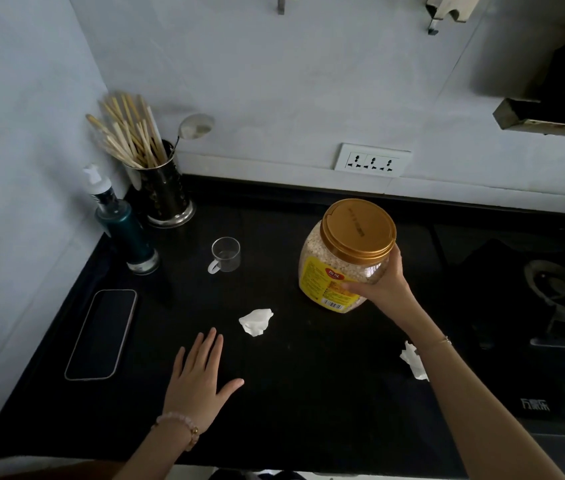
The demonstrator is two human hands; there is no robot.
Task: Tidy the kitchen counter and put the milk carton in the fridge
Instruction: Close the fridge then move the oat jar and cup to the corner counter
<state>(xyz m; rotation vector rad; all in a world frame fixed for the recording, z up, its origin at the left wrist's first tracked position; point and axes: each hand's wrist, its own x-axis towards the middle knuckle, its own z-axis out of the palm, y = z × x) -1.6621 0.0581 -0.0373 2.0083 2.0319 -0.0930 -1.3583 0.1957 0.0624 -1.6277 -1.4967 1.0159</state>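
No milk carton or fridge is seen; that step is judged undone. At the counter [308, 403], a grain jar [336, 271] is gripped at its side by the right hand [383, 287], while the left hand [198, 379] is spread flat, empty. Two crumpled tissues [256, 321] are left lying, the right one [412, 362] partly hidden by the forearm.

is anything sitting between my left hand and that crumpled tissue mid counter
Nothing visible: only bare black counter lies between the left hand and the crumpled tissue. The glass cup and phone sit off that line. The right hand grips the jar further right.
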